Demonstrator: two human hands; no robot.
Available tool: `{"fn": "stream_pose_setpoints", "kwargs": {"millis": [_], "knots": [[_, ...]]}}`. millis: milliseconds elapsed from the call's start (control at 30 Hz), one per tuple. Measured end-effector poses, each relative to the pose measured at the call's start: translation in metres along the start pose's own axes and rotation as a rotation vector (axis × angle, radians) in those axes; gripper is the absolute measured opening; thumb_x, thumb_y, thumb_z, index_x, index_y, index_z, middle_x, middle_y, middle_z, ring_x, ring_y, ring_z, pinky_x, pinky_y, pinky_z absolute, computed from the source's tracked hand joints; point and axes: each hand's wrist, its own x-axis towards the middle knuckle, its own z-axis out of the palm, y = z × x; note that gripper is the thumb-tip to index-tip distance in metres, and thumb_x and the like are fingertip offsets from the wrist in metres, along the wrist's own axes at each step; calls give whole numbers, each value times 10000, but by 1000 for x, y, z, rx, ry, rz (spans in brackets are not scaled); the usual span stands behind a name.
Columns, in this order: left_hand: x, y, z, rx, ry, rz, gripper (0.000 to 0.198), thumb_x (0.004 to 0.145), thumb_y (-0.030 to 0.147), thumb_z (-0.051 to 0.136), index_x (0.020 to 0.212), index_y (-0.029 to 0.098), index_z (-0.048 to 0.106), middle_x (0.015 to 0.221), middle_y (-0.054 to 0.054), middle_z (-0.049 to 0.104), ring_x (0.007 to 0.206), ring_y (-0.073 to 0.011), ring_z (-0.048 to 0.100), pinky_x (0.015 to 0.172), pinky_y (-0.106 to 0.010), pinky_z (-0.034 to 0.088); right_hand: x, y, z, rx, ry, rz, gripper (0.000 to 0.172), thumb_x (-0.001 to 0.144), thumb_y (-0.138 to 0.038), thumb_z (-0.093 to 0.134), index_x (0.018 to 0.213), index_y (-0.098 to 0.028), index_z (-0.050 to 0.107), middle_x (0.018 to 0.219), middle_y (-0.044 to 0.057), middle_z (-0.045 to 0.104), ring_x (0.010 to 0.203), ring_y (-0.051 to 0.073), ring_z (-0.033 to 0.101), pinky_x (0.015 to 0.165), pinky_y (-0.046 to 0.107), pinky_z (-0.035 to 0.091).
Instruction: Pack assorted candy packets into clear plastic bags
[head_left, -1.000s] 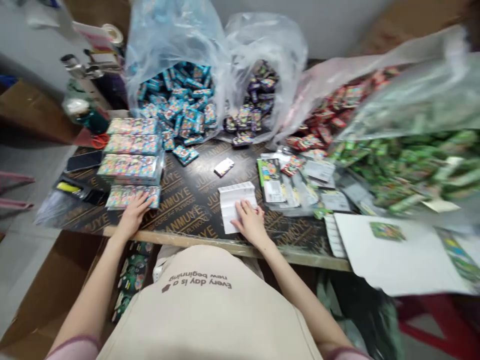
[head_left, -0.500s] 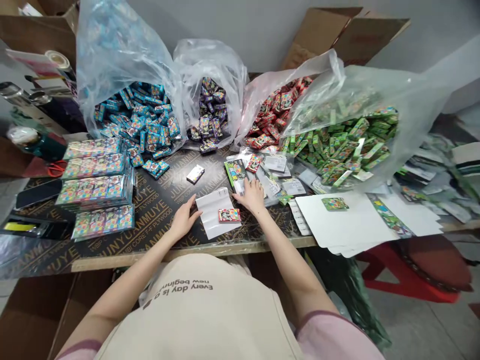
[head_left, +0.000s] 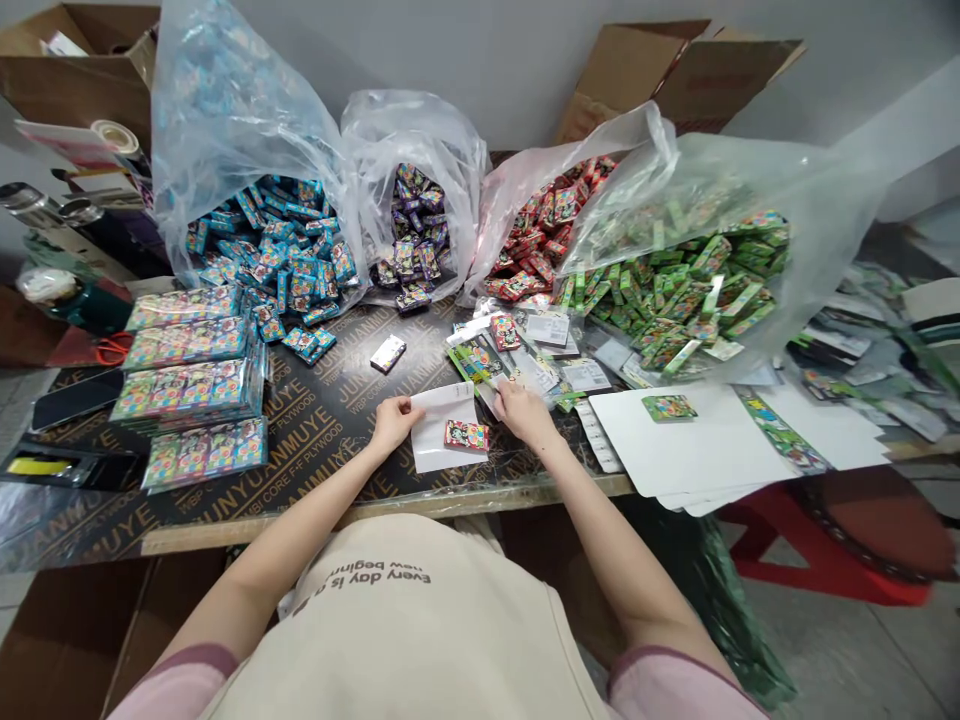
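Note:
My left hand (head_left: pixel 394 424) pinches the left edge of a white sheet (head_left: pixel 433 425), which lies on the dark printed tabletop. A small red printed box (head_left: pixel 466 436) rests on the sheet's right part. Just right of the sheet, my right hand (head_left: pixel 525 412) is closed with its fingertips at the near corner of a flat green printed packet (head_left: pixel 474 362). Another small red box (head_left: pixel 505 332) sits by that packet, among clear packets with white labels (head_left: pixel 587 375). A lone small box with a white face (head_left: pixel 388 353) lies beyond my left hand.
Open plastic bags along the back hold blue boxes (head_left: pixel 304 265), purple boxes (head_left: pixel 420 235), red boxes (head_left: pixel 536 240) and green boxes (head_left: pixel 697 290). Stacked wrapped packs (head_left: pixel 191 385) stand at left, near a phone (head_left: pixel 77 400). White cards (head_left: pixel 720 440) overhang the front edge at right.
My left hand has closed on the sheet's edge, and the sheet with its red box has shifted right. My right hand has gone from lying spread on the green packet to pinching at its corner.

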Motion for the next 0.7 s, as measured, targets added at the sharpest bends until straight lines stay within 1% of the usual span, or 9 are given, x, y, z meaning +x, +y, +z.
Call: {"fn": "stream_pose_setpoints", "kwargs": {"millis": [67,133,200,233,300,400,467,567,700], "knots": [[0,-1,0,6,-9,-23,229,684,331,638,580,127,636,481,25,509,508,-117,472,531,-229,355,0,6,-4,24,53,59,365,909,-202,336,1158,-87,577,907,162,698,812,254,645,732,335,449],[-1,-1,-4,21,-16,-42,238,665,348,667,583,125,644,455,30,480,487,-115,449,521,-233,346,-2,9,-12,59,190,141,417,911,-195,311,1229,-74,553,902,172,707,773,260,655,715,354,461],[-3,4,-13,33,41,-38,293,622,382,726,753,121,697,515,28,513,525,-118,464,553,-238,366,-6,4,-22,113,344,168,455,924,-198,281,1280,-64,531,972,192,703,796,264,664,726,367,478],[-6,9,-18,13,90,-24,407,605,404,749,896,124,701,588,18,552,562,-121,484,582,-243,383,-9,-4,-27,146,395,139,464,933,-203,271,1295,-65,526,1005,196,700,807,261,667,733,368,487],[-13,24,-27,-144,141,18,681,592,444,768,1185,152,602,828,-25,627,674,-135,546,648,-254,422,-16,-30,-33,217,423,-4,460,946,-212,275,1302,-80,534,1033,187,699,792,243,672,734,360,505],[-27,49,-33,-587,5,47,834,631,462,741,1364,221,426,1174,-78,587,925,-185,601,757,-286,471,-29,-88,-33,349,376,-322,435,945,-188,306,1292,-101,554,975,158,718,755,215,676,729,343,531],[-34,60,-36,-815,-37,23,758,664,465,699,1339,226,450,1214,-73,585,1046,-211,581,832,-305,471,-37,-129,-30,466,358,-501,435,938,-153,308,1302,-105,541,990,152,717,819,211,684,761,340,545],[-39,63,-49,-980,10,-9,615,683,497,624,1206,177,573,1159,-84,636,1082,-236,580,886,-320,460,-42,-172,-32,673,349,-613,442,940,-140,302,1336,-131,497,1108,146,686,925,204,678,805,344,553],[-51,50,-80,-1033,-53,-61,567,674,529,580,1074,133,652,1041,-100,695,983,-254,632,859,-349,482,-30,-189,-53,939,282,-648,385,942,-231,380,1304,-197,506,1225,109,628,1101,208,608,927,381,507]]}}
